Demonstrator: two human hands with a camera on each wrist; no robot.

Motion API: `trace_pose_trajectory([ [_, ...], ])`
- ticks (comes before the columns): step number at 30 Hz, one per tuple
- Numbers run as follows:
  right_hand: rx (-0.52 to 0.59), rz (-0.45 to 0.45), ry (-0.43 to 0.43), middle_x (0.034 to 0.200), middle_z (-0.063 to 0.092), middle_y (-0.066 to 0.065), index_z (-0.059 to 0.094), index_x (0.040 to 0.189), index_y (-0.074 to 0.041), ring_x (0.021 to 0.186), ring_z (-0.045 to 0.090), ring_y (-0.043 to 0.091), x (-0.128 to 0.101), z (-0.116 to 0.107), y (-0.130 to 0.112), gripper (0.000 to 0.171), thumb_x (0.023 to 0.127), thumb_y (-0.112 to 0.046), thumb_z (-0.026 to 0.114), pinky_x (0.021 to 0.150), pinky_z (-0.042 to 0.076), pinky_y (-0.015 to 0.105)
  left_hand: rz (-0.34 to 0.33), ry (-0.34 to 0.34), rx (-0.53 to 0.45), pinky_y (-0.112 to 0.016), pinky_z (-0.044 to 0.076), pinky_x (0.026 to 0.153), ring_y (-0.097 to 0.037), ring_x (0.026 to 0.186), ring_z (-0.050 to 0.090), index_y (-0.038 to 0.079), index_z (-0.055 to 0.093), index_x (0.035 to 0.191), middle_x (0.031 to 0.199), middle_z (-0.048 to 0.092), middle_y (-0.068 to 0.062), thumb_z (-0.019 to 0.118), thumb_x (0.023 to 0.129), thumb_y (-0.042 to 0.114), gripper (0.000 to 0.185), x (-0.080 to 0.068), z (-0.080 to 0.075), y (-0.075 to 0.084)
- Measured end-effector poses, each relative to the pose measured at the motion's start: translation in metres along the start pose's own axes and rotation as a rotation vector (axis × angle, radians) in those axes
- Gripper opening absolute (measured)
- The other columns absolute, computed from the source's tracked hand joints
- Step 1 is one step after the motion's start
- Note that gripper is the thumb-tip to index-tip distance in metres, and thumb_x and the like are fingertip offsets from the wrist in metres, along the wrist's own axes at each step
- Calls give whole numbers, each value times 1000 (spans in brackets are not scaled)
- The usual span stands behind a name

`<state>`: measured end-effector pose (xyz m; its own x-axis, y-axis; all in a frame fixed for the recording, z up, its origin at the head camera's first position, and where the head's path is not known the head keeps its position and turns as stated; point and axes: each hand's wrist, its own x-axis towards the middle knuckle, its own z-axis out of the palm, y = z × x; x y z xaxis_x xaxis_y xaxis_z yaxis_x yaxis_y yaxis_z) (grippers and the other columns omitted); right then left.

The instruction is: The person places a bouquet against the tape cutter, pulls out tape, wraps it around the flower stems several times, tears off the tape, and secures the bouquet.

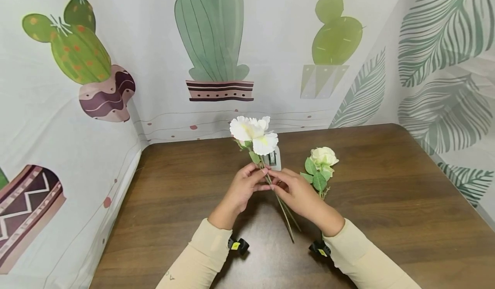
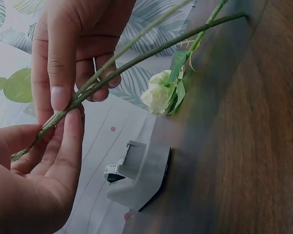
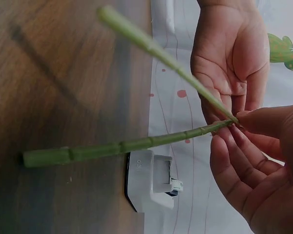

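- Landmark: white stand (image 1: 273,159) at mid-table, small plastic holder. Everything else placed from it.
- Left hand (image 1: 244,189), just in front-left of the stand: fingers and thumb pinch the green stems (image 1: 281,207), likely steadying them so they stay together.
- White flowers (image 1: 254,134), above and slightly left of the stand: held up off the wooden table (image 1: 386,203), blooms pointing toward the backdrop; two stems cross at the pinch, ends slanting down to the table near the person.
- Right hand (image 1: 295,193), just in front-right of the stand: fingertips close on the same stems from the other side, touching the left hand's fingers.
- Cream rose (image 1: 323,157), right of the stand: lying on the table, untouched, apart from both hands.
- Cactus-print cloth (image 1: 212,44) behind the stand.
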<state>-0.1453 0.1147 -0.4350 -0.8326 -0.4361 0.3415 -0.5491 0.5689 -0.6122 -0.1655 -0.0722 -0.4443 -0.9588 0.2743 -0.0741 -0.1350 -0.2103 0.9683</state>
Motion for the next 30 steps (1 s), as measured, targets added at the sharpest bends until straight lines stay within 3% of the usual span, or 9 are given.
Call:
trace_pose_trajectory([
  [15,77,-8,16,105,73,5,62,138,-11,90,70,14,2,-1,0,45,94,-9,71,78,59,24,-1,54,41,-30,59,81,-12,85,69,-6,56,121,95,68,1,50,104,10,24,2,-1,0],
  [26,105,2,62,112,74,6,67,129,-11,83,70,12,3,-10,3,33,96,-8,67,75,59,26,11,19,59,-33,59,83,-15,88,75,1,54,117,105,77,-9,46,106,13,18,2,-6,4],
  [30,80,42,59,104,73,4,68,126,-9,81,68,11,5,-15,4,29,97,-11,66,73,57,26,-7,23,59,-35,57,84,-13,87,75,8,55,113,98,78,-1,45,107,15,14,2,-7,6],
])
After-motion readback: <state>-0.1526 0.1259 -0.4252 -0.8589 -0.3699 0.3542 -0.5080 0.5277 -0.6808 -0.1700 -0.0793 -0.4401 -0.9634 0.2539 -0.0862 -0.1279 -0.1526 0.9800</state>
